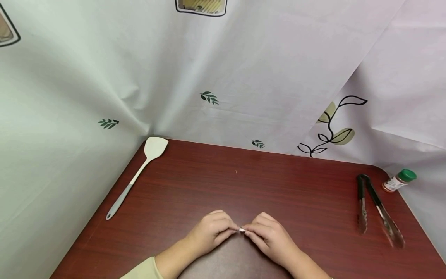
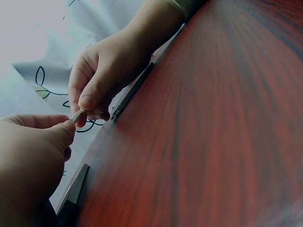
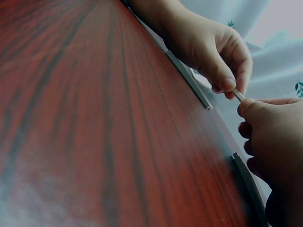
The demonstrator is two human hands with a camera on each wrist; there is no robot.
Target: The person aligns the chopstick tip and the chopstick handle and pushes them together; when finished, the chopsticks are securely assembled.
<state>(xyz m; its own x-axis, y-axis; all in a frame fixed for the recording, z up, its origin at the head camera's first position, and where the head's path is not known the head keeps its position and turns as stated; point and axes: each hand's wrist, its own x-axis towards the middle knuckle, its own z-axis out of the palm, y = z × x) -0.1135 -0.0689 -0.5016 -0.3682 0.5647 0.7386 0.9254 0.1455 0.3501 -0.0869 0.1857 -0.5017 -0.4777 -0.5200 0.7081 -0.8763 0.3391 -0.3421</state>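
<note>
Between both hands is a small, thin white piece [image 1: 242, 230], mostly covered by fingertips; its kind cannot be made out. My left hand [image 1: 213, 229] pinches one end of it between thumb and forefinger. The other end is pinched by my right hand [image 1: 270, 237] in the same way. Both hands meet low in the head view, over the near middle of the table. In the left wrist view the piece [image 2: 77, 115] looks like a short pale strip; in the right wrist view the strip [image 3: 239, 95] spans the narrow gap between the fingertips.
A white spatula [image 1: 139, 170] with a grey handle lies along the table's left side. Metal tongs [image 1: 378, 201] with black handles lie spread at the right, beside a green-capped spice jar [image 1: 398, 181]. White patterned cloth [image 1: 244, 77] hangs behind the dark red table [image 1: 278, 178].
</note>
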